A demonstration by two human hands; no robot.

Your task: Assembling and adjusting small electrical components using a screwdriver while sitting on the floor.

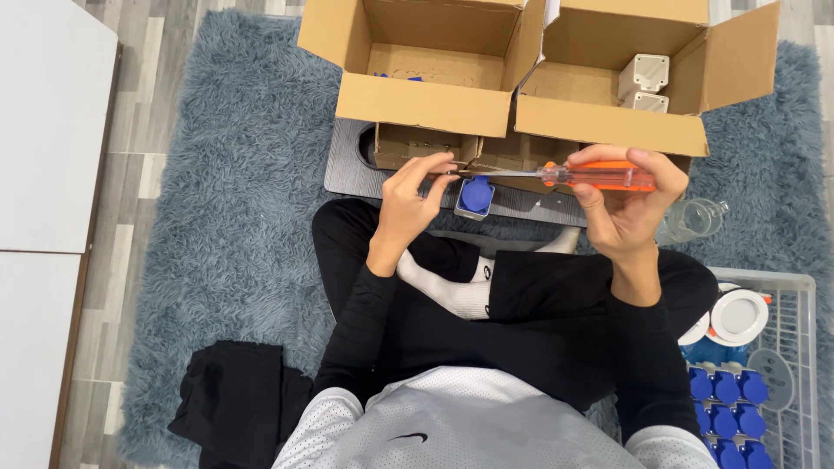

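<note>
A big fluffy blue-grey rug [234,200] lies under everything, spreading out far past both hands. Just above the hands stand two open cardboard boxes. The left box [423,104] is right over the left hand, and the right box [608,126] is right over the right hand, with two little white blocks [644,82] inside it. A dark grey board [347,169] lies under the boxes, just beyond the fingers. Below and to the side of the right hand sits a white wire basket [795,287] with blue round parts [728,408] and a white disc [739,315] in it. A clear glass jar [695,217] lies just beside the right hand.

The right hand [621,204] is closed around the orange handle of a screwdriver [599,176]. The thin metal shaft points across to the left hand. The left hand [415,195] has its fingers pinched together at the tip of the screwdriver. They seem to hold something tiny there, but it is too small to make out. Just under the shaft, between the two hands, sits a small grey socket with a blue round middle [475,196], close to the left fingers.
</note>
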